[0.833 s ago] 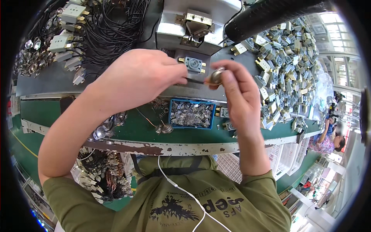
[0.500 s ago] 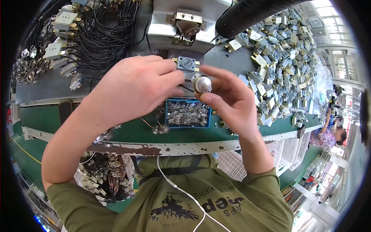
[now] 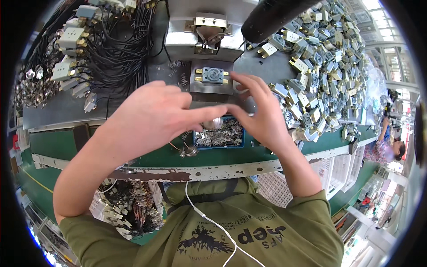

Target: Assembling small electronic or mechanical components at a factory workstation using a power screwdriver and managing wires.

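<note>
showing a round silver part (image 3: pixel 214 123) just beneath the left hand's (image 3: pixel 155 116) index finger, seen over the blue tray (image 3: pixel 243 138); partly hidden, so cannot tell its facing, nor whether clamped by that hand. ahead, showing grey switch (image 3: pixel 213 75) flat on metal block (image 3: pixel 212 89), long axis left to right, brass tabs (image 3: pixel 198 79) pointing sideways. reaching inward with right hand (image 3: pixel 263 116), fingers apart.

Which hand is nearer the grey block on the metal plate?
Right. The right hand has fingertips just right of the grey block; the left hand is lower, mostly to its left.
</note>
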Demonstrator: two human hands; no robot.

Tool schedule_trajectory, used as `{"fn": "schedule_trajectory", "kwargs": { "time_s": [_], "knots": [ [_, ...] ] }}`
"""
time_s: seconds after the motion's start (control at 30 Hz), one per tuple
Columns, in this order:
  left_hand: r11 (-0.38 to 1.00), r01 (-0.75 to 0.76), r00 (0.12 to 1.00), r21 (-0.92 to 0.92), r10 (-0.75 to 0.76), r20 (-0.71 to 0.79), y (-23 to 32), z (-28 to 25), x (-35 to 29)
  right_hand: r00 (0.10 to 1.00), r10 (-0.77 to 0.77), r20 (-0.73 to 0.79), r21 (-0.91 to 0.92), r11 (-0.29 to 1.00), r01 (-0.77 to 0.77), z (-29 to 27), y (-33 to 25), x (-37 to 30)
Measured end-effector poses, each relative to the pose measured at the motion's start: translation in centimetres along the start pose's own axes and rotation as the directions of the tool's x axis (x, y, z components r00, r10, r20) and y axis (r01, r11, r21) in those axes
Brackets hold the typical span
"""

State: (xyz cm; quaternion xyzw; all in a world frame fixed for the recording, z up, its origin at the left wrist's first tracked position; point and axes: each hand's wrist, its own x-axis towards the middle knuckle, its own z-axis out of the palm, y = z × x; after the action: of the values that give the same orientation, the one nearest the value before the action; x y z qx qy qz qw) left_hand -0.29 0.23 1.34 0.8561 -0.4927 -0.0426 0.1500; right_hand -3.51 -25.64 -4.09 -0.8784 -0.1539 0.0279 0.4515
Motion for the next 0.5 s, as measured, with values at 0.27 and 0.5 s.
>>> {"fn": "schedule_trajectory", "kwargs": {
  "time_s": [0.27,0.5],
  "knots": [
    [0.888,0.15,0.965,-0.435,-0.227,-0.129,-1.7,-0.8,1.4,0.984,-0.169,-0.059,-0.208,0.966,0.153,0.3,1.2,1.0],
    [0.906,0.326,0.945,-0.271,-0.307,0.111,-4.3,2.6,4.4,0.681,-0.46,-0.569,0.101,0.783,0.613,-6.7,-3.7,3.3]
  ]
}}
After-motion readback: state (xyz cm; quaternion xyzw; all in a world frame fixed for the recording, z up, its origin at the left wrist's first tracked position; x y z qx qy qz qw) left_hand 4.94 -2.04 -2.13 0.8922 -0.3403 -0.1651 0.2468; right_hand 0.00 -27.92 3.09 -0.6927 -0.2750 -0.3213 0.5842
